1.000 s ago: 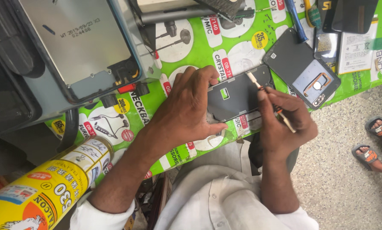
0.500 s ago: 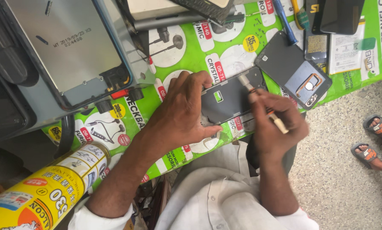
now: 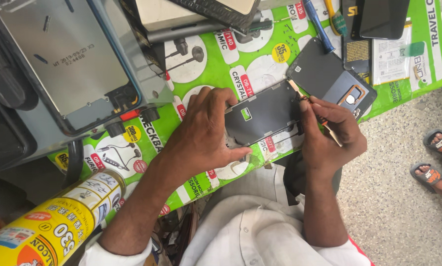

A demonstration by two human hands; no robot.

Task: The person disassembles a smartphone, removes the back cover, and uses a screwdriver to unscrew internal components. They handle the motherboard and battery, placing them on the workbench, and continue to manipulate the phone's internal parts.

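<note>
Left hand (image 3: 201, 138) pins dark phone panel (image 3: 263, 114) flat on green printed mat (image 3: 260, 59); right hand (image 3: 331, 130) pinches thin tool (image 3: 329, 129), tip at panel's right edge beside grey back cover (image 3: 324, 76).

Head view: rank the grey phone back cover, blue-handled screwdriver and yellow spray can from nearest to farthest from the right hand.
1. Grey phone back cover: just above the right hand.
2. Blue-handled screwdriver: farther up, near the top edge.
3. Yellow spray can: far across, bottom left corner.
</note>
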